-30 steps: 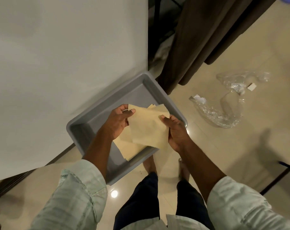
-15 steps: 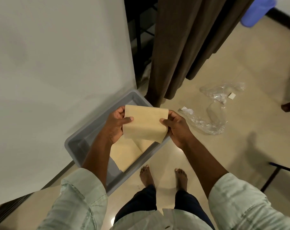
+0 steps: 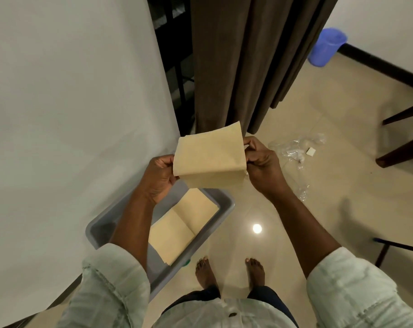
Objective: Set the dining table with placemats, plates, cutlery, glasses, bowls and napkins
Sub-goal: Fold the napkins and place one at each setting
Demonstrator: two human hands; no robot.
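A beige napkin [image 3: 209, 159] is held up in front of me, folded over. My left hand [image 3: 159, 178] pinches its left edge and my right hand [image 3: 262, 162] pinches its right edge. Below them a grey tub [image 3: 220, 213] stands on the floor against the white wall. More beige napkins [image 3: 181, 229] lie flat inside the tub, partly hidden by my left forearm.
A dark brown curtain [image 3: 243, 58] hangs ahead. Crumpled clear plastic wrap [image 3: 295, 150] lies on the tiled floor to the right. A blue bin [image 3: 327, 47] stands at the far right wall. Dark chair legs [image 3: 401, 150] reach in from the right edge.
Both hands have lifted the napkin up and away from the tub. The view has tilted up, bringing the blue bin and chair legs into sight.
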